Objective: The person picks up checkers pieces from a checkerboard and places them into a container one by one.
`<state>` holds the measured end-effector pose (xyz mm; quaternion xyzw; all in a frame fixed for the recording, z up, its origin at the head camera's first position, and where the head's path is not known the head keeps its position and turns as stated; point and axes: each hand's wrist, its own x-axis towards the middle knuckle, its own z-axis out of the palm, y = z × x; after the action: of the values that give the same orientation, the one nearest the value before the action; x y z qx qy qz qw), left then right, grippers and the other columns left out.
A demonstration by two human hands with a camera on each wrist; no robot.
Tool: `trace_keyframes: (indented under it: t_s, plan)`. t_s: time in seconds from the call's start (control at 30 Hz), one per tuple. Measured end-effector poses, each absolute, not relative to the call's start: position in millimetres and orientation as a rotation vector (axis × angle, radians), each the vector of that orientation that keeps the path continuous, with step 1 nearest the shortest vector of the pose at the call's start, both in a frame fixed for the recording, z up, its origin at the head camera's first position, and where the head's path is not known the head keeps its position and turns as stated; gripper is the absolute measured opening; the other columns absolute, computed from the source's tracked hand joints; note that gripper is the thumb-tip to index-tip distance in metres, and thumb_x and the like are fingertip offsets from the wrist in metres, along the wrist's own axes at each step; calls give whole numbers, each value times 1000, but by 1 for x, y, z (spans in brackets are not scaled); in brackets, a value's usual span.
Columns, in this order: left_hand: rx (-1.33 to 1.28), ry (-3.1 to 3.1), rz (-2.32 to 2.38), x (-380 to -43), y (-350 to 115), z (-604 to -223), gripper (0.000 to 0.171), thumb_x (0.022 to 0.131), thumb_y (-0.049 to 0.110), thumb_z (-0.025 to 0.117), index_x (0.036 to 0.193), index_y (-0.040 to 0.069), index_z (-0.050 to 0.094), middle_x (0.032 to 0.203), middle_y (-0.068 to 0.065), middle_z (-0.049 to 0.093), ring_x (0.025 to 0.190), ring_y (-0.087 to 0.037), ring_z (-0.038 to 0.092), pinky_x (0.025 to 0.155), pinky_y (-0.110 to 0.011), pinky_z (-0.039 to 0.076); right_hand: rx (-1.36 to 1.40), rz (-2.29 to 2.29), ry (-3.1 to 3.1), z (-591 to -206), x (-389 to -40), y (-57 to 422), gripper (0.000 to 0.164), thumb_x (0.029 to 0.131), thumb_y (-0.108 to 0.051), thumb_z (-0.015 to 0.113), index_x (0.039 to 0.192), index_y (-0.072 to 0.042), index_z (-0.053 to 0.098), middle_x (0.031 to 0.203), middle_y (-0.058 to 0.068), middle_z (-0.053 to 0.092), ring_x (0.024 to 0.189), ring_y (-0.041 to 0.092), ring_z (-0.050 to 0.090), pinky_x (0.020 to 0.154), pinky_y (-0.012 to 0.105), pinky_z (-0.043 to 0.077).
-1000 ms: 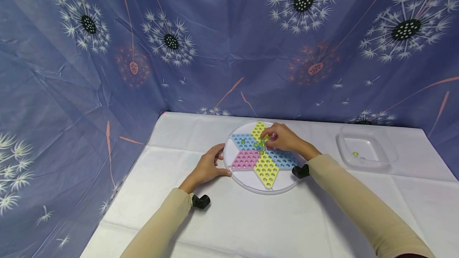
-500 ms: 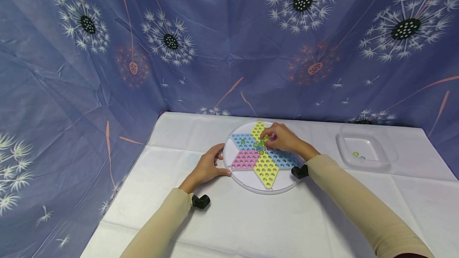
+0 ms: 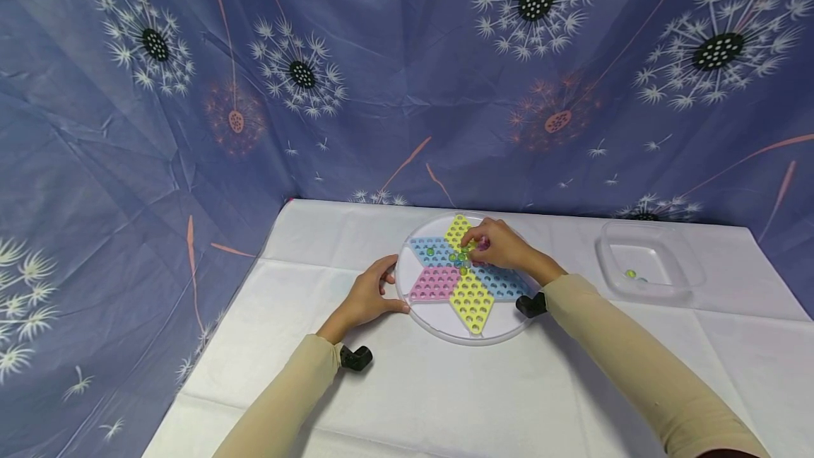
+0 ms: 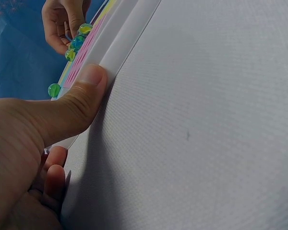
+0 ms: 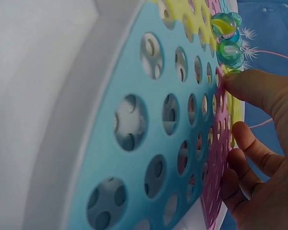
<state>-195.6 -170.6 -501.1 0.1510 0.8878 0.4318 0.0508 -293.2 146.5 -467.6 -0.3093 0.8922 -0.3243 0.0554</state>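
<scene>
A round white Chinese checkers board (image 3: 435, 320) with a yellow, blue and pink star of holes lies on the table. My left hand (image 3: 365, 295) grips its left rim, thumb (image 4: 89, 86) against the edge and fingers bent beside it. Over the star's centre, my right hand (image 3: 502, 244) pinches a green-yellow marble (image 5: 235, 71), which the thumb mostly hides. Several green, yellow and blue marbles (image 3: 458, 261) cluster there, just beyond the thumb tip in the right wrist view. One green marble (image 3: 430, 251) sits apart on the upper-left blue section.
To the right stands a clear plastic container (image 3: 658, 295) with a yellow-green marble (image 3: 630, 274) and a paler one inside. White cloth (image 3: 445, 394) covers the table. A blue dandelion-print curtain (image 3: 407, 76) hangs behind and along the left.
</scene>
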Motion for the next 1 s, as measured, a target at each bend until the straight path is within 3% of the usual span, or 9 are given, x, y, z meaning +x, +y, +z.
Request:
trace_keyframes:
  t_s: [0.7, 1.0]
  plan:
    - [432, 2692, 1317, -195, -169, -500, 105, 70, 17, 97, 157, 7, 40, 113, -6, 59, 87, -17, 49, 78, -29, 43, -813, -969, 2676, -456, -295, 147, 16, 88, -11, 81, 103, -12, 77, 105, 14, 60, 90, 27, 56, 84, 42, 44]
    - [450, 2695, 1319, -194, -169, -499, 103, 70, 18, 97, 157, 6, 41, 115, -7, 60, 88, -18, 49, 77, -29, 43, -896, -1016, 2698, -454, -299, 147, 13, 88, -11, 81, 101, -10, 77, 102, 9, 65, 92, 33, 57, 83, 44, 46]
